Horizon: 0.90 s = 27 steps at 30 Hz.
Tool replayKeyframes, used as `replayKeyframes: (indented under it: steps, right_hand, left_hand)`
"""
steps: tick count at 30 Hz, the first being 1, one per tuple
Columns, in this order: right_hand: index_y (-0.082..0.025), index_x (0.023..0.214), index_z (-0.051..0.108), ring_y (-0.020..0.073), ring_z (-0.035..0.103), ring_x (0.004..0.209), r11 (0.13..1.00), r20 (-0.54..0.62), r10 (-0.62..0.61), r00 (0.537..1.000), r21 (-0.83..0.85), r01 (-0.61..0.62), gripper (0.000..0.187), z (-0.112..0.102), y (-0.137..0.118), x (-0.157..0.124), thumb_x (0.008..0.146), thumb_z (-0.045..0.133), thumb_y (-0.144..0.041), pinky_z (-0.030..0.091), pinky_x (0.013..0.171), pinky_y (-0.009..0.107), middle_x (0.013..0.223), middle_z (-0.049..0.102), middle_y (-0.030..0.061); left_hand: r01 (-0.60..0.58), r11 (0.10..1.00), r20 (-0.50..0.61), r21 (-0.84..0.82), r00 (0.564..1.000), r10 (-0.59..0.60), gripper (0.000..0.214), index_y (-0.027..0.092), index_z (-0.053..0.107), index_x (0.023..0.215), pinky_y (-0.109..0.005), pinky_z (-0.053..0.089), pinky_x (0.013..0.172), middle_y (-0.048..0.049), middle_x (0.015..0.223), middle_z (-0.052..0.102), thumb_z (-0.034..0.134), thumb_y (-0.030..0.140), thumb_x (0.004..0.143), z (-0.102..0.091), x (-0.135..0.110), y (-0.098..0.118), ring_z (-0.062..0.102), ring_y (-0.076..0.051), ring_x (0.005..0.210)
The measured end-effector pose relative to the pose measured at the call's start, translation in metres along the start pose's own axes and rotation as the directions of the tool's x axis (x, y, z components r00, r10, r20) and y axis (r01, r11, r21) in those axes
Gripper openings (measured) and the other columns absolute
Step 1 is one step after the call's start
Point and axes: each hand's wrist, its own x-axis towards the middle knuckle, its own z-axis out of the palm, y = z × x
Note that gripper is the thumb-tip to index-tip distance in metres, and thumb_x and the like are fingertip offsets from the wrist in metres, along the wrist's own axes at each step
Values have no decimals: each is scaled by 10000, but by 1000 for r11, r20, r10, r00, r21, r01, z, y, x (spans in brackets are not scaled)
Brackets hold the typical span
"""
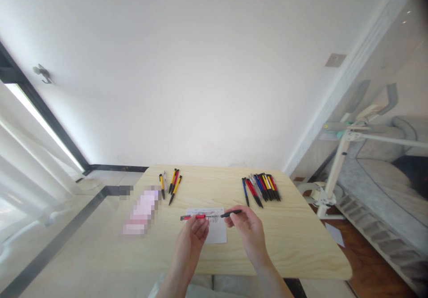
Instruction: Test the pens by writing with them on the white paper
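— Fingers [200, 225] of the left hand [193, 237]: condition?
— Pinched on the red end of the pen [197, 217], per my remote feed. The right hand [246, 230] is the same, with its fingertips closed on the black end.
— Position of the pen?
— Lower centre of the frame, lying level between the two hands. Its middle stretch looks thin and pale; I cannot tell whether the barrel is whole or pulled apart.
— Beneath it?
— A white sheet of paper [217, 234], flat on the worktop [301, 244] and partly covered by both hands.
— Other items noted?
— A fanned row of pens [262, 188] lies right of centre, toward the far edge: blue, red, yellow, black. A smaller cluster of pens [170, 183] lies left of centre, yellow, red and black, well apart from the row. A pink object [142, 213], blurred out, sits at the left edge of the worktop, just beside that cluster. A grey sofa [384, 173] and a white stand [334, 173] are at the right of the frame.
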Motion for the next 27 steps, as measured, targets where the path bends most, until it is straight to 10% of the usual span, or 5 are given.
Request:
replayKeyframes:
  steps: [27]
  right_hand:
    - [-168, 855, 557, 169, 629, 626, 1000, -35, 1, 999, 15, 0, 215, -4, 8, -2, 722, 628, -321, 512, 520, 275, 796, 663, 63]
  left_hand:
    - [-10, 1000, 23, 25, 1000, 9, 35, 136, 580, 754, -269, 502, 655, -52, 676, 660, 570, 160, 731, -5, 1, -3, 637, -158, 675]
